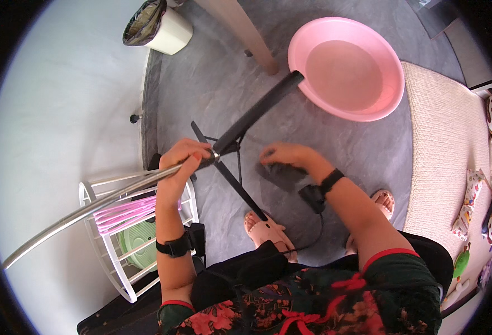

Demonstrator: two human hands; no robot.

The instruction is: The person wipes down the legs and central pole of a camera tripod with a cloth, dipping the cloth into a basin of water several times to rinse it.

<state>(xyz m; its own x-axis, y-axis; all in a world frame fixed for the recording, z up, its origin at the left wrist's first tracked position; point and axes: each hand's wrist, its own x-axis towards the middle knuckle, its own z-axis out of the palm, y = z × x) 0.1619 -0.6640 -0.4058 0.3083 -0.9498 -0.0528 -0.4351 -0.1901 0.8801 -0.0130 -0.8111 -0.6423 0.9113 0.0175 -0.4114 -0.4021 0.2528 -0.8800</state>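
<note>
My left hand (184,159) is wrapped round a silver metal pole (106,202), close to its joint with several long black legs (260,109) and thin black braces. The pole slants down to the lower left of the view, so the legged end of this stand points away from it. One leg's tip overlaps the rim of a pink basin (394,92); contact cannot be told. To the right of the legs, my right hand (290,154) is closed, fingers curled together. Something small and dark shows at its fingertips, too unclear to name. A dark patch lies below that hand.
A white rack (112,245) with pink hangers (126,215) and a green round item (138,243) stands at left. A lined white bin (170,32) is at far left. A beige mat (438,145) with soft toys lies right. A table leg (246,36) rises behind.
</note>
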